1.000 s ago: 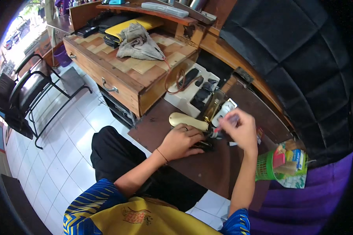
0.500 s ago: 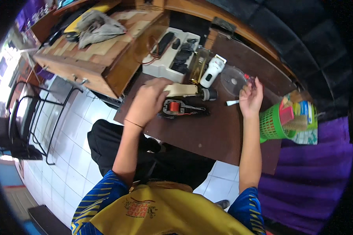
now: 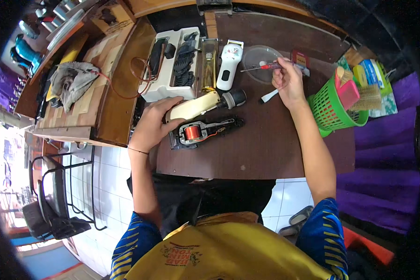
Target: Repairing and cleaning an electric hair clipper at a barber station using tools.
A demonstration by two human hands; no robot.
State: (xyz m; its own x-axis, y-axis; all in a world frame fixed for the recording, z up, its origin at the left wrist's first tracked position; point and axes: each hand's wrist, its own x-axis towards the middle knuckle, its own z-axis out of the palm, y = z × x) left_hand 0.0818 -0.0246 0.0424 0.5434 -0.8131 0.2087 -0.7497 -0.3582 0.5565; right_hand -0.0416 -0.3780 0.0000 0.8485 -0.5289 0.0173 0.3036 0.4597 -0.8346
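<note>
A long, curved shell of cream plastic (image 3: pixel 191 108) lies on the dark brown table (image 3: pixel 261 144), with the left hand (image 3: pixel 153 120) at its left end: thumb and forefinger sit on either side of that end, though whether they grip it firmly I cannot tell. The right hand (image 3: pixel 289 83), well to the right of the shell and farther out, grasps a screwdriver with a red and clear handle (image 3: pixel 269 66) between thumb and bent fingers, its thin metal shaft pointing left. Just on the near side of the shell rests an opened black clipper body with a copper-red coil (image 3: pixel 192 132). At the shell's right end is a dark cylindrical piece (image 3: pixel 236 97). Beyond the shell stand a white tray holding black attachments (image 3: pixel 175 93), a gold clipper (image 3: pixel 209 67) and a white cordless clipper (image 3: pixel 228 63); well to its right is a green latticed plastic basket (image 3: pixel 326 109).
</note>
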